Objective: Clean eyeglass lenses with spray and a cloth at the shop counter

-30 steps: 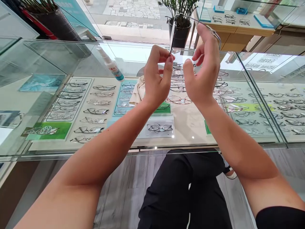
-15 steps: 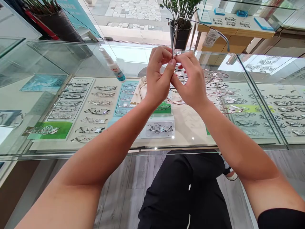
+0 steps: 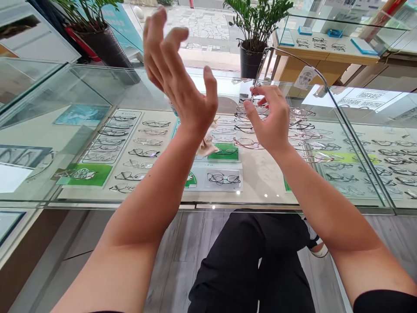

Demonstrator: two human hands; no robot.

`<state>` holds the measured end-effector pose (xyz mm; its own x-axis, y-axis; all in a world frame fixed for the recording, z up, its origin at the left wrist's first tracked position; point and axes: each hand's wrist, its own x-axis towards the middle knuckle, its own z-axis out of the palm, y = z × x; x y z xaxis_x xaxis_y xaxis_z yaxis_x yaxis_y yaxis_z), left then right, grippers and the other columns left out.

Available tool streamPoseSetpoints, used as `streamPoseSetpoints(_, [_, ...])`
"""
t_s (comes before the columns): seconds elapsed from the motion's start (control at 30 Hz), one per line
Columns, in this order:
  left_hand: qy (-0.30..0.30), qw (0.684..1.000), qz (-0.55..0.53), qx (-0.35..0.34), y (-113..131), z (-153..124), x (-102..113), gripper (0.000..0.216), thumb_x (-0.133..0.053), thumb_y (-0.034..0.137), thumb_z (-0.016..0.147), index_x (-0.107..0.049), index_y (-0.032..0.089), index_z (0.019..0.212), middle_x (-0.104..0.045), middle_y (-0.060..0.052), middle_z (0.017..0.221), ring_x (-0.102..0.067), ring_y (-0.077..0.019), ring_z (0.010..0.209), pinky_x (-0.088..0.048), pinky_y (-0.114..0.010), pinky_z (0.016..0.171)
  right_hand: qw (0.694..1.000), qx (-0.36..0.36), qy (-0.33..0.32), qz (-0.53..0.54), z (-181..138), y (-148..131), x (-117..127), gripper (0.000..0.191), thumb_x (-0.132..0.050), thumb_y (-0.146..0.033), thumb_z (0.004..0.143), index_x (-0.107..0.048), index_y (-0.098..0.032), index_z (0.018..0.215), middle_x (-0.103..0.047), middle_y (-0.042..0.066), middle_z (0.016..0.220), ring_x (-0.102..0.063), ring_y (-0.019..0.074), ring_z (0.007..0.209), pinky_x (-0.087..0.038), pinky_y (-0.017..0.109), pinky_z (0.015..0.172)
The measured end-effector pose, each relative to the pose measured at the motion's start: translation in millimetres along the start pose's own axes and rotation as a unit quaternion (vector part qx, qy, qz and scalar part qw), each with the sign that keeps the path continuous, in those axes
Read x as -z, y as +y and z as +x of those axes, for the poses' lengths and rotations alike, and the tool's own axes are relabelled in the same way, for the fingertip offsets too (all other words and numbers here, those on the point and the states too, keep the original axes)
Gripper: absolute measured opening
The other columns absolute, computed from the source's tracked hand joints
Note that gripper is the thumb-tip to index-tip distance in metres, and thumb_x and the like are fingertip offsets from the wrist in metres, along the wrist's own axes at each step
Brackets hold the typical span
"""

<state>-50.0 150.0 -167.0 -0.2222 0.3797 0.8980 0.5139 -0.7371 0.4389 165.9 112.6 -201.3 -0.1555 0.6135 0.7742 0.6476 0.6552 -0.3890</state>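
Paved ground [image 3: 208, 45] was seen outside at the far side of the room, and grey plank flooring [image 3: 179, 248] was shown on the near side. Between them a long glass desk [image 3: 208, 206] was set, with rows of displayed eyewear [image 3: 145, 153] laid out under its clear top. Beyond the desk, a potted plant [image 3: 256, 26] was placed.

Above the desk, both bare hands were raised. The left hand [image 3: 182, 82] was held higher and well apart from the other; its grip was wide, with the fingers spread and bent, and nothing was carried in it. At the right hand [image 3: 270, 117] the grip was narrow: one pair of spectacles [image 3: 260, 66] was pinched between thumb and fingers, above the desk.

By judgement, the handling was part-way through: the spectacles were already clear of the desk and were not yet set down. What else was left could not be told. A beige cloth [image 3: 206, 146] was seen near the left wrist, gripped by neither hand.

The spectacles were slim and metallic-looking, tilted, with the front turned nearly edge-on. One side arm was stretched out unfolded, its tip curved downward; the lenses could not be made out. Beside that arm a small white printed tag [image 3: 305, 77] was hung.
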Motion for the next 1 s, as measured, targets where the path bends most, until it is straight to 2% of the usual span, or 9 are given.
streamPoseSetpoints(0.17, [0.057, 0.989, 0.122, 0.060, -55.7, 11.8, 5.7, 0.053, -0.066, 0.040, 0.111, -0.031, 0.030, 0.150, -0.033, -0.005, 0.173, 0.005, -0.0093, 0.172, 0.007, -0.042, 0.143, 1.000, -0.003, 0.012, -0.004, -2.0, 4.8, -1.4, 0.042, -0.048, -0.060, 0.113, -0.064, -0.025, 0.131, -0.070, 0.012, 0.127, -0.071, 0.0297, 0.116, -0.060, 0.060, 0.103])
streamPoseSetpoints(0.27, [0.054, 0.976, 0.161, 0.133, -64.9, 2.4, 6.5, 0.058, -0.066, 0.030, 0.111, -0.024, 0.030, 0.151, -0.035, -0.003, 0.170, 0.012, -0.0031, 0.168, 0.012, -0.039, 0.140, 1.000, 0.009, 0.018, -0.021, -2.2, 5.2, -1.2, 0.043, -0.047, -0.059, 0.114, -0.064, -0.025, 0.133, -0.070, 0.012, 0.127, -0.071, 0.0298, 0.115, -0.061, 0.059, 0.100])
streamPoseSetpoints(0.33, [0.006, 0.970, 0.149, 0.194, -59.1, -4.0, 10.1, 0.053, -0.068, 0.034, 0.110, -0.030, 0.028, 0.147, -0.044, -0.002, 0.163, 0.016, -0.0048, 0.167, 0.006, -0.040, 0.137, 0.999, 0.013, 0.019, -0.026, -2.1, 4.6, -0.5, 0.044, -0.046, -0.059, 0.114, -0.064, -0.024, 0.135, -0.070, 0.013, 0.127, -0.071, 0.0306, 0.117, -0.061, 0.060, 0.099])
streamPoseSetpoints(0.43, [-0.096, 0.950, 0.121, 0.270, -44.4, -9.5, 18.3, 0.041, -0.060, 0.053, 0.111, -0.048, 0.023, 0.137, -0.062, -0.008, 0.148, 0.017, -0.0185, 0.170, -0.015, -0.048, 0.128, 1.000, -0.008, 0.007, -0.025, -1.6, 1.9, 1.3, 0.045, -0.047, -0.059, 0.114, -0.065, -0.025, 0.138, -0.070, 0.012, 0.130, -0.070, 0.0323, 0.122, -0.060, 0.061, 0.102])
streamPoseSetpoints(0.53, [-0.138, 0.933, 0.101, 0.317, -37.2, -11.3, 22.4, 0.050, -0.064, 0.068, 0.102, -0.057, 0.029, 0.133, -0.070, -0.012, 0.138, -0.008, -0.0300, 0.171, -0.034, -0.053, 0.116, 0.999, -0.034, -0.005, -0.019, -1.1, -1.8, 3.2, 0.045, -0.049, -0.060, 0.113, -0.066, -0.027, 0.138, -0.070, 0.011, 0.131, -0.069, 0.0332, 0.124, -0.060, 0.062, 0.104])
streamPoseSetpoints(0.67, [-0.125, 0.923, 0.044, 0.362, -42.8, -12.3, 19.8, 0.059, -0.079, 0.061, 0.089, -0.055, 0.035, 0.136, -0.070, -0.012, 0.138, -0.046, -0.0387, 0.155, -0.051, -0.055, 0.105, 0.999, -0.045, -0.002, -0.007, -0.3, -5.3, 4.3, 0.044, -0.051, -0.060, 0.112, -0.067, -0.026, 0.136, -0.070, 0.012, 0.131, -0.069, 0.0336, 0.123, -0.059, 0.064, 0.104])
streamPoseSetpoints(0.87, [-0.030, 0.928, 0.083, 0.362, -63.3, -17.2, 17.5, 0.049, -0.078, 0.034, 0.090, -0.050, 0.030, 0.131, -0.065, -0.015, 0.140, -0.056, -0.0342, 0.146, -0.058, -0.047, 0.102, 0.999, -0.049, -0.002, 0.010, 0.5, -6.2, 4.4, 0.044, -0.052, -0.060, 0.111, -0.067, -0.027, 0.135, -0.070, 0.012, 0.131, -0.069, 0.0346, 0.124, -0.058, 0.065, 0.106])
streamPoseSetpoints(0.93, [-0.006, 0.925, 0.107, 0.365, -73.8, -19.1, 18.8, 0.035, -0.073, 0.029, 0.092, -0.052, 0.027, 0.121, -0.068, -0.015, 0.131, -0.064, -0.0315, 0.131, -0.059, -0.043, 0.098, 0.999, -0.048, 0.001, 0.012, 0.9, -6.5, 4.6, 0.044, -0.052, -0.061, 0.111, -0.067, -0.027, 0.134, -0.070, 0.012, 0.130, -0.069, 0.0344, 0.123, -0.058, 0.065, 0.106])
streamPoseSetpoints(1.0, [-0.035, 0.917, 0.075, 0.390, -83.4, -19.8, 20.0, 0.022, -0.067, 0.030, 0.096, -0.053, 0.026, 0.112, -0.070, -0.013, 0.121, -0.070, -0.0271, 0.111, -0.059, -0.039, 0.089, 0.999, -0.047, 0.005, 0.014, 1.4, -7.1, 4.9, 0.043, -0.052, -0.062, 0.111, -0.068, -0.027, 0.132, -0.071, 0.012, 0.129, -0.069, 0.0337, 0.119, -0.058, 0.065, 0.106])
